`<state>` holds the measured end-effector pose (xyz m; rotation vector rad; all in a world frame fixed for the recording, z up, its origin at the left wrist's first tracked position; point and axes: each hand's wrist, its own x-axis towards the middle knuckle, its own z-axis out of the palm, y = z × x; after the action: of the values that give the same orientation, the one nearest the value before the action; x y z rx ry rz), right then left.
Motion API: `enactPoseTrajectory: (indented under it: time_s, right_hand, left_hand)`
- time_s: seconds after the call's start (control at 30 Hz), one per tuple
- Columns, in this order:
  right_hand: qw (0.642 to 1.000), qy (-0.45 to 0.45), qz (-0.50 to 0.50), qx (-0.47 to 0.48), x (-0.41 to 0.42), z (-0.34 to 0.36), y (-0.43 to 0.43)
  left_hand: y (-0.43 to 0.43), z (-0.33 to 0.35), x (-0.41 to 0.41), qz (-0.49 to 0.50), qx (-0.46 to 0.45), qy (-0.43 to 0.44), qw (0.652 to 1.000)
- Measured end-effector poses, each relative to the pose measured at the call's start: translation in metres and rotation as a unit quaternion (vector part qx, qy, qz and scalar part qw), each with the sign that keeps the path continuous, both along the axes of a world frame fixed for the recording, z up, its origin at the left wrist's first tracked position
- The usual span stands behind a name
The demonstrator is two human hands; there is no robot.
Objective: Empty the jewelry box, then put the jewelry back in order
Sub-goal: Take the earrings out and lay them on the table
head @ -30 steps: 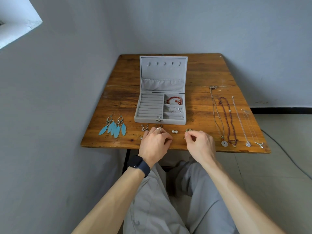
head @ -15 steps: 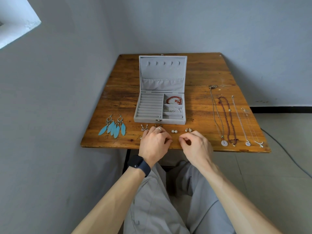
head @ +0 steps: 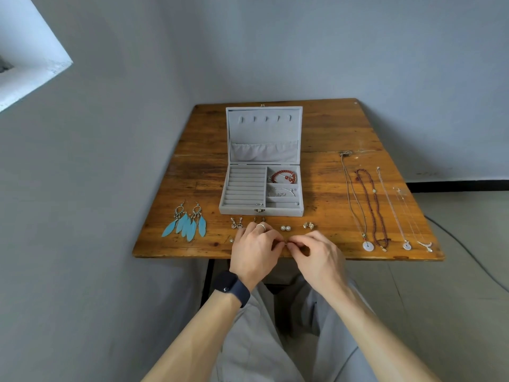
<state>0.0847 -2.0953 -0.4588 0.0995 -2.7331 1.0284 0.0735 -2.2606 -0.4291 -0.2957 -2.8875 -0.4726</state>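
The grey jewelry box (head: 248,210) stands open mid-table, with a red bead bracelet (head: 283,176) and a silver chain (head: 282,192) in its right compartments. In front of it lie blue feather earrings (head: 187,223), small silver earrings (head: 237,224), pearl studs (head: 285,228) and gold studs (head: 309,225). My left hand (head: 254,249) and my right hand (head: 316,256) meet fingertip to fingertip at the table's near edge, pinching a tiny piece of jewelry (head: 286,243) between them; it is too small to identify.
Several necklaces (head: 371,205) lie stretched out on the right side of the wooden table (head: 201,166). A wall runs close along the table's left side and behind it. A cable (head: 468,249) trails on the floor at right.
My right hand has left the gold studs and slid left to meet my left hand's fingertips. The left hand has stayed in place.
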Motion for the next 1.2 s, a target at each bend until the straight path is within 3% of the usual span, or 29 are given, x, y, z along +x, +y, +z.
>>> enactPoseTrajectory:
  time_s: [0.3,0.43,0.53,0.7,0.97,1.2]
  right_hand:
    - [0.999,-0.01,0.013,-0.046,0.002,0.005,0.005]
    - [0.997,0.017,0.043,-0.067,-0.01,0.029,0.007]
    - [0.997,0.025,0.063,-0.032,-0.035,0.047,0.0]
    - [0.992,0.01,0.102,0.073,-0.081,0.061,-0.027]
    - [0.963,-0.011,0.169,0.21,-0.111,0.051,-0.057]
    - [0.966,-0.015,0.151,0.21,-0.12,0.055,-0.064]
  left_hand:
    - [-0.017,0.011,-0.008,-0.004,0.025,0.007,1.0]
    - [-0.054,0.026,-0.035,0.06,0.063,0.051,0.995]
    - [-0.073,0.028,-0.056,0.07,0.004,0.011,0.997]
    - [-0.083,0.008,-0.073,0.042,-0.043,-0.149,0.987]
    - [-0.082,-0.009,-0.07,0.057,-0.037,-0.096,0.993]
    - [-0.082,-0.006,-0.07,0.057,-0.021,-0.098,0.993]
